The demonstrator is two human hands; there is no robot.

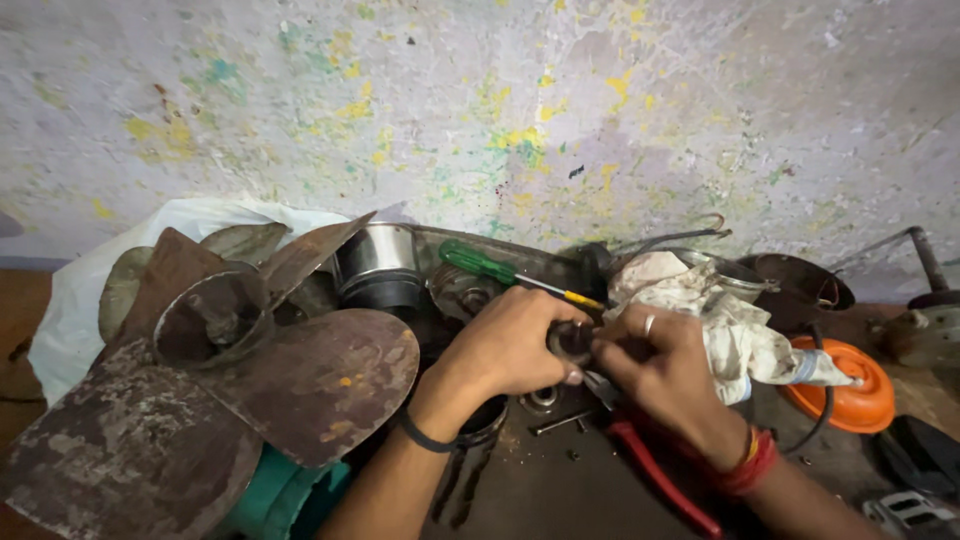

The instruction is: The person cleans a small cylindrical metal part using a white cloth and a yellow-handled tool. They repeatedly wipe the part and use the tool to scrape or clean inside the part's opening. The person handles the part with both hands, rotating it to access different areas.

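Note:
My left hand [505, 345] and my right hand [660, 365] meet at the middle of the view, both closed around a small dark round metal part [572, 340] held between them. The right hand wears a ring and red thread bands at the wrist; the left wrist has a black band. A pair of red-handled pliers [655, 470] lies under the right hand, its jaws hidden by the fingers. Just below the hands a small round bearing [543, 398] and a thin metal rod [562, 422] rest on the dark work surface [560, 490].
Rusty fan blades [290, 370] fill the left side over a white bag [80, 290]. Behind the hands lie a green-handled screwdriver [490, 268], a shiny metal cylinder [378, 262] and a dirty rag [730, 325]. An orange round cover [850, 395] sits at right. A paint-speckled wall [480, 110] stands behind.

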